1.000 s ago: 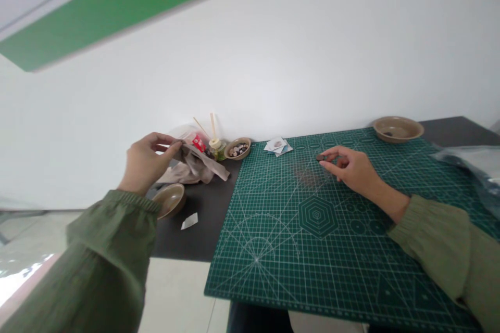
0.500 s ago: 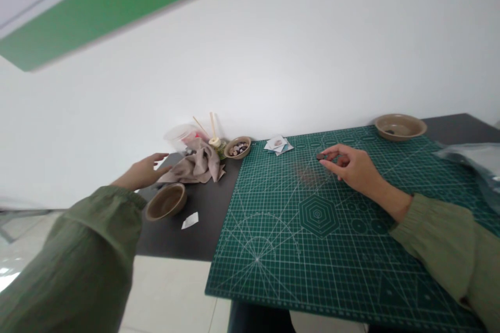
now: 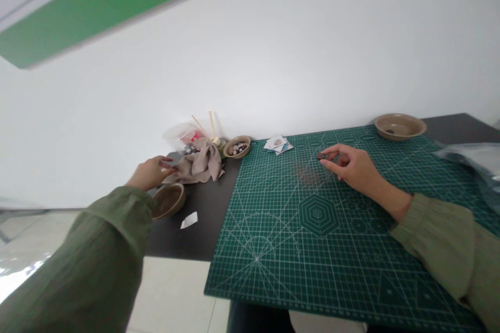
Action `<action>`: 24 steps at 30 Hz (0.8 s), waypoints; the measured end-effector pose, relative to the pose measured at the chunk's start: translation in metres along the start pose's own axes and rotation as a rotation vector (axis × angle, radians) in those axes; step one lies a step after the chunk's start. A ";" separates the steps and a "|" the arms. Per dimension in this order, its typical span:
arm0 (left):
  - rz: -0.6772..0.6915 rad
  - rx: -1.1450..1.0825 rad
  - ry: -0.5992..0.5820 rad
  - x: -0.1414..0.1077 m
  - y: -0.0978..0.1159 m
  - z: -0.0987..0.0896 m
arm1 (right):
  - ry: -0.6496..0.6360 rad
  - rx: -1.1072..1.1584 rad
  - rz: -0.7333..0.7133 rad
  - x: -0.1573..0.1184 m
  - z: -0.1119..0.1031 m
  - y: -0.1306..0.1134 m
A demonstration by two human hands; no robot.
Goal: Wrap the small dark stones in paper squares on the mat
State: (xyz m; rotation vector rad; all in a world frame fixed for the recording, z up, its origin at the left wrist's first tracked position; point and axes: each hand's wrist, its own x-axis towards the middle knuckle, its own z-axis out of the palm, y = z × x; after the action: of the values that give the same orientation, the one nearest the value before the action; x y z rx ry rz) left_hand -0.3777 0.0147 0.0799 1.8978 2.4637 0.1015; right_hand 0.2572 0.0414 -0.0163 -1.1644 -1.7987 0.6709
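My right hand (image 3: 353,169) is over the green cutting mat (image 3: 273,192), with a small dark disc (image 3: 320,156) pinched between thumb and fingertips. On the far left, my left hand (image 3: 150,173) has its fingers closed at the left edge of a crumpled beige cloth (image 3: 205,161). Just below that hand stands a brown bowl (image 3: 169,202), partly hidden by my sleeve. Farther back, a small bowl (image 3: 237,155) holds several dark and light pieces.
Small cards (image 3: 278,144) lie at the mat's back edge. A wide brown bowl (image 3: 400,127) with something dark inside stands at the back right, near a clear plastic bag (image 3: 469,158). A white paper scrap (image 3: 189,220) and a bottle with sticks (image 3: 215,141) are on the left.
My left hand has moved right and slightly down onto the cloth's edge, its fingers closing. The cloth has shifted a little. My right hand stays put with the disc.
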 end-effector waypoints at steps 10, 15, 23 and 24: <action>0.001 -0.086 0.453 -0.017 0.026 -0.049 | 0.009 -0.003 -0.025 0.001 0.001 0.006; 0.103 -0.211 0.753 -0.042 0.062 -0.088 | 0.021 0.017 -0.033 0.001 0.001 0.007; 0.477 -0.715 0.824 -0.091 0.202 -0.110 | 0.103 0.096 0.004 0.002 0.000 0.006; 0.522 -0.739 0.774 -0.096 0.224 -0.104 | 0.133 0.127 0.021 0.003 0.000 0.007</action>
State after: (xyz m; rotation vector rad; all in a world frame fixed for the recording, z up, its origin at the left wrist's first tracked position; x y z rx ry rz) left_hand -0.1436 -0.0249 0.1982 2.2481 1.6455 1.7419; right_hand 0.2600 0.0470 -0.0207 -1.1172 -1.6119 0.6936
